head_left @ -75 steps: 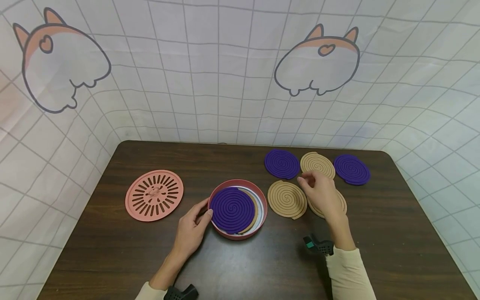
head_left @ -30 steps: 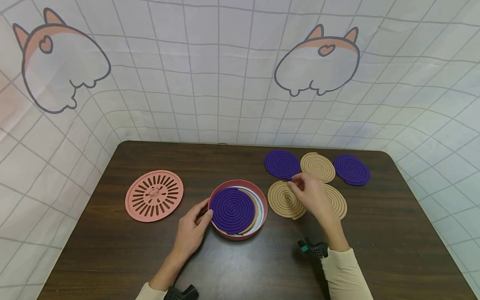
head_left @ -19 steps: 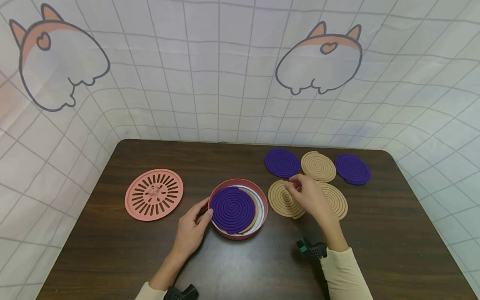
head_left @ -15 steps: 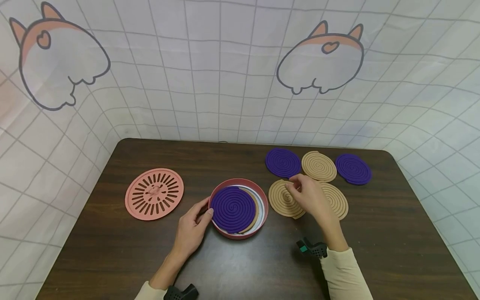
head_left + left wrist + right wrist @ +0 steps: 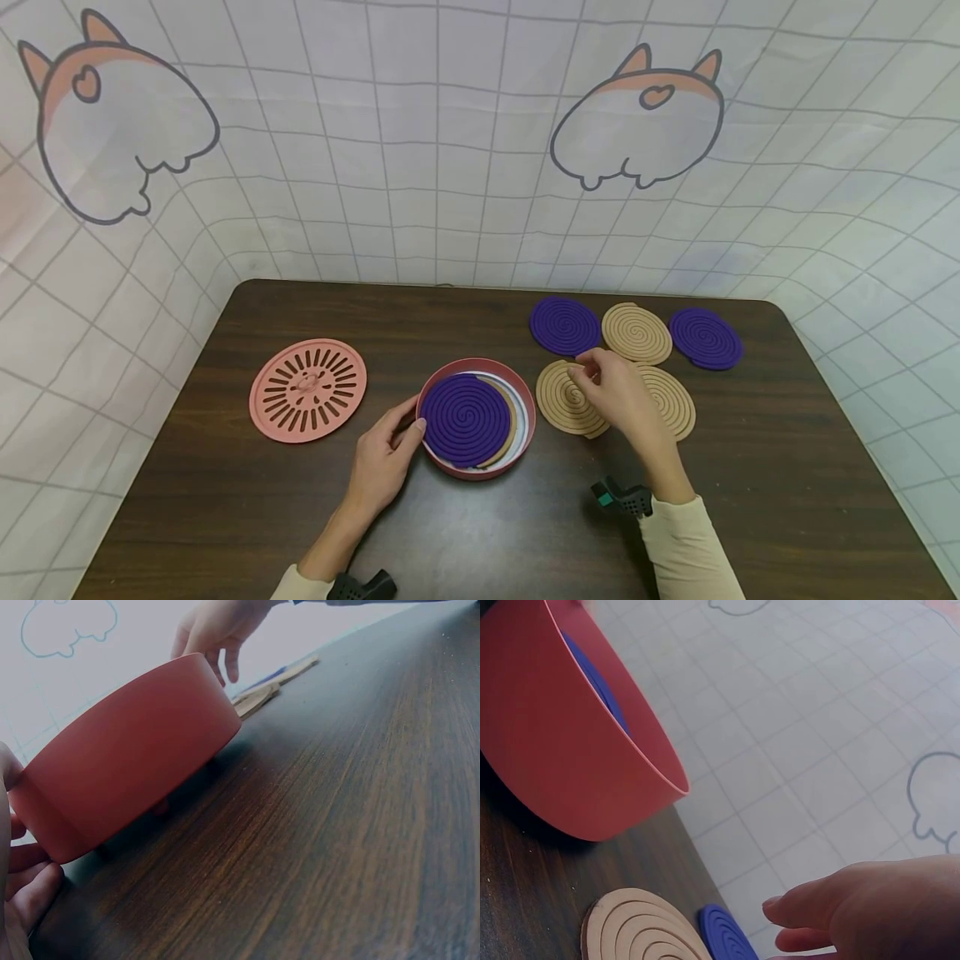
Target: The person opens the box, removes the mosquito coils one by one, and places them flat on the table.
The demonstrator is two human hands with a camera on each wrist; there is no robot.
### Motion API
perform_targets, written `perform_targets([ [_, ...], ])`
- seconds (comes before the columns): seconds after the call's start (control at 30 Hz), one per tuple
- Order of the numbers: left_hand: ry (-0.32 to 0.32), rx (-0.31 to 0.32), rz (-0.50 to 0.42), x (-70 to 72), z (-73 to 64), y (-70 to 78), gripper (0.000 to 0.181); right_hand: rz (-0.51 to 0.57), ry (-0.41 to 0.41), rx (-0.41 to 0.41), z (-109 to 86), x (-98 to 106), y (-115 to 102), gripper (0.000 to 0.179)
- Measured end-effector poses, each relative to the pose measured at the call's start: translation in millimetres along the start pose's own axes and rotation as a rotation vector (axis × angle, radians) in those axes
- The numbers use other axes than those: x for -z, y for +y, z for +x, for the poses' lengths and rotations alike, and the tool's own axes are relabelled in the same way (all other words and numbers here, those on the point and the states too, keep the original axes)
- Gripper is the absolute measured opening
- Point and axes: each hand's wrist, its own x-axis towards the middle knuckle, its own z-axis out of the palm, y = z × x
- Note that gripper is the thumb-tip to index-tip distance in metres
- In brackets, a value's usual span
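Note:
My left hand (image 5: 384, 461) grips the side of a round red mosquito coil box (image 5: 529, 433), thumb at its rim. In the left wrist view, fingertips show against the box wall (image 5: 127, 750). Inside the box lies a purple mosquito coil (image 5: 465, 421) on top of a tan one, over a white lining. My right hand (image 5: 622, 396) hovers above the tan coils on the right, its fingers loosely bent and nothing visible between them. Beneath it are the left tan coil (image 5: 562, 398) and the right tan coil (image 5: 671, 402), both partly covered by the hand.
Along the table's back edge lie a purple coil (image 5: 564, 325), a tan coil (image 5: 637, 332) and another purple coil (image 5: 705, 338). A pink slotted lid (image 5: 308, 408) rests at the left. White grid-patterned cloth (image 5: 480, 150) hangs behind the table.
My right hand has shifted left, from over the right tan coil toward the left one, and has hardly moved in the last second. The left hand and the box have stayed put.

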Motion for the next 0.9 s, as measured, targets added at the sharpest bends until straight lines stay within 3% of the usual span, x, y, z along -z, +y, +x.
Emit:
perform_targets([
  [0.9,0.006,-0.004,-0.007,0.5,-0.3,-1.5,0.038,-0.011,-0.032,0.000,0.6,-5.2,-3.4,0.036],
])
